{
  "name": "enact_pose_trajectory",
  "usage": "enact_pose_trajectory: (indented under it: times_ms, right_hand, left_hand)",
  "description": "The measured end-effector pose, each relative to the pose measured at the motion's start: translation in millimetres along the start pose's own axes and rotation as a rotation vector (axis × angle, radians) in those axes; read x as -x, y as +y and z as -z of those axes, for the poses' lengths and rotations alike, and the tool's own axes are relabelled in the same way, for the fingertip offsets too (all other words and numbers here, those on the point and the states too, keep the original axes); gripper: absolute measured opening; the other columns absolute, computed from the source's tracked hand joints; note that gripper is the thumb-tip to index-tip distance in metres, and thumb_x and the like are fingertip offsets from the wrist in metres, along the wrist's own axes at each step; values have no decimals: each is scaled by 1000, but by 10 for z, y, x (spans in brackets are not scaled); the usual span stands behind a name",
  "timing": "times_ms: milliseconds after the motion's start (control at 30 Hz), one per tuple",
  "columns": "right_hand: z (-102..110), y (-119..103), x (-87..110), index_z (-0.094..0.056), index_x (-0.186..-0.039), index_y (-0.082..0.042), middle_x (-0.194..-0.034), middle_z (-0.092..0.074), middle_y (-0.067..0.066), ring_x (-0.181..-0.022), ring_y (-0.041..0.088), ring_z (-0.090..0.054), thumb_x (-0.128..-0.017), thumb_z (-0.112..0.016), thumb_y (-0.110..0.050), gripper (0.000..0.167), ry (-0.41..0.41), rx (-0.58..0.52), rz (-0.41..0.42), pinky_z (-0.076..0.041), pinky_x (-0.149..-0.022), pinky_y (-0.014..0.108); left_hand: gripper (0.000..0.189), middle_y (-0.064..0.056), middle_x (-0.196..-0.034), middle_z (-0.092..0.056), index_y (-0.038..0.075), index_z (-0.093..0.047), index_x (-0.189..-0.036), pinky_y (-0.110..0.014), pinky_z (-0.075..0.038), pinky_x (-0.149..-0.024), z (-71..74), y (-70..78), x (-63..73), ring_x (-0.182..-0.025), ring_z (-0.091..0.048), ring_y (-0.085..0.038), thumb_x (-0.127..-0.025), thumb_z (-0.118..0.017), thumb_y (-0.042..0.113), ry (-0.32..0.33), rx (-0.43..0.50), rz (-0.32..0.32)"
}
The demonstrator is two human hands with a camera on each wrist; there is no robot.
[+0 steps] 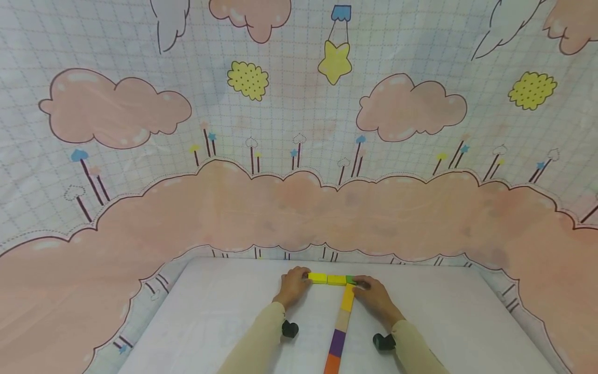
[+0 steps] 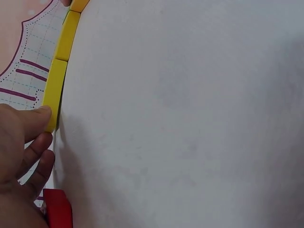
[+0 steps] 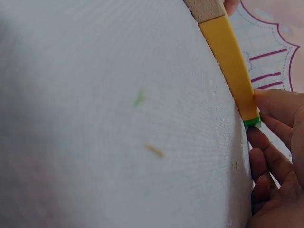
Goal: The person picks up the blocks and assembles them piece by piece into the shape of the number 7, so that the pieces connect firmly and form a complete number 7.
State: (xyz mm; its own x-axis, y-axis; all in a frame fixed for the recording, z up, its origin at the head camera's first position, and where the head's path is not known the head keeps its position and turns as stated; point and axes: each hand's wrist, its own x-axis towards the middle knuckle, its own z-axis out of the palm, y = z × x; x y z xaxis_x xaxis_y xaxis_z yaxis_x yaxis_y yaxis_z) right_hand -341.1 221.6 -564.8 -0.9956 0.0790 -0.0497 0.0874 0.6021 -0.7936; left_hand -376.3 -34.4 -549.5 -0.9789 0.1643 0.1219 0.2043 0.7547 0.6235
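Observation:
Two yellow blocks [image 1: 317, 278] and a green block [image 1: 350, 279] stand in a short row across the far part of the white table. From the green end, a line of blocks runs toward me: amber [image 1: 348, 297], bare wood [image 1: 342, 320], purple [image 1: 337, 343] and orange [image 1: 332, 364]. My left hand [image 1: 293, 288] pinches the row's left end, its thumb [image 2: 40, 118] on the outer yellow block. My right hand [image 1: 376, 298] is at the other end, thumb [image 3: 273, 102] against the amber block and a fingertip at the green one, which is mostly hidden in the right wrist view.
The white tabletop [image 1: 224, 291] has its far edge just beyond the row. Behind it hangs a cloth printed with clouds [image 1: 411, 109] and stars. A red piece [image 2: 59, 209] shows beside my left palm. Dark heart-shaped pieces [image 1: 290, 329] sit at both wrists.

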Motion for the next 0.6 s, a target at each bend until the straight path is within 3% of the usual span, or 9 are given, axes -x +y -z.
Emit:
enact_pose_trajectory:
  times_ms: [600]
  right_hand:
    - [-15,7,-7,-67,-122,-20,-136,-59,10,-129,34,-49,-91,-67,-25,31,-3,-19,-20,-36,-109,59]
  left_hand:
    - [30,-9,-110,-69,6,-69,-118,-53,-37,-95,-28,3,16,-105,-57,-28,-90,-69,15,23,-24,-25]
